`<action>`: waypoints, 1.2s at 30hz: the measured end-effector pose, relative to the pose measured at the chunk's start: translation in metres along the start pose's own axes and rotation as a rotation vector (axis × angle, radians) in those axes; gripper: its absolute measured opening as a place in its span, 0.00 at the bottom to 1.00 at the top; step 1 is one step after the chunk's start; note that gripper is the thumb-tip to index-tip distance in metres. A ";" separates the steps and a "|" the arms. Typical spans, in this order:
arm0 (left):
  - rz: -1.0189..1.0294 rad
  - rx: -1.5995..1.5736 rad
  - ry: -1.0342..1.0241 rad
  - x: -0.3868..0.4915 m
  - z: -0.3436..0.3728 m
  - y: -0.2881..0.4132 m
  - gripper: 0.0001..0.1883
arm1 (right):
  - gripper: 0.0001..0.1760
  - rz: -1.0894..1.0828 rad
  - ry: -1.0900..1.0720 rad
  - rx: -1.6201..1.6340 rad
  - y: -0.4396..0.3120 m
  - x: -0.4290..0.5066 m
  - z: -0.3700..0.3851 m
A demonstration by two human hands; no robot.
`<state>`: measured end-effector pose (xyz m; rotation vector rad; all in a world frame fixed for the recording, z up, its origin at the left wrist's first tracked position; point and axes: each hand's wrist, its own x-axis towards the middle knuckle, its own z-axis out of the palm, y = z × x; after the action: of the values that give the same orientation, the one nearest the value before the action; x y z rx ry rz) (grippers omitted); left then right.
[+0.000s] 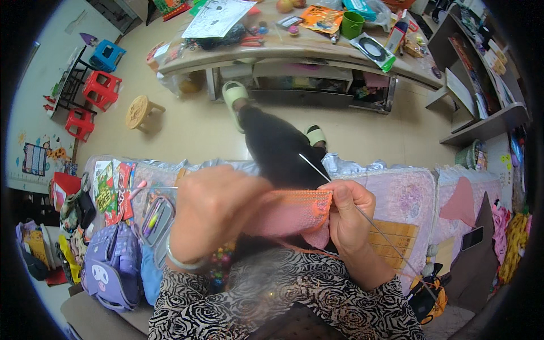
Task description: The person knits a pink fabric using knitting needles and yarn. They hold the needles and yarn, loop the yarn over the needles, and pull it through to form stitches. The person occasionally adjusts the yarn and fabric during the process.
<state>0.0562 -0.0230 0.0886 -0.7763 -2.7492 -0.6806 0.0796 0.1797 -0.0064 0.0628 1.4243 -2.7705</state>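
A pink and orange knitted piece [293, 212] stretches between my two hands above my lap. My left hand [216, 208], blurred, is curled around its left end, and a thin needle [157, 187] sticks out to the left of that hand. With thumb and fingers, my right hand [350, 208] pinches the top right corner of the knitting. A pale knitting needle [314, 167] points up and left from the same grip. From below my right hand a thin grey shaft or cable [391, 240] slants down to the right; which one I cannot tell. The left fingertips are hidden.
I sit on a couch with a floral cover [382, 191]. A purple backpack [112, 267] and an open pencil case [157, 221] lie at left. At right are a woven mat [393, 242] and a phone [472, 238]. A cluttered table [280, 53] stands ahead.
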 end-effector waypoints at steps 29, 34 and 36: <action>-0.210 -0.737 0.048 0.031 0.120 -0.015 0.09 | 0.12 -0.066 0.012 -0.395 0.007 0.037 -0.032; -0.269 -0.824 0.097 0.032 0.120 -0.023 0.08 | 0.07 -0.179 -0.125 -0.639 0.000 0.032 -0.040; -0.250 -0.835 0.112 0.034 0.119 -0.023 0.08 | 0.09 -0.142 -0.126 -0.694 0.004 0.030 -0.040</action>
<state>0.0073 0.0323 -0.0136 -0.4821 -2.4241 -1.9106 0.0505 0.2102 -0.0342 -0.2286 2.3161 -2.1539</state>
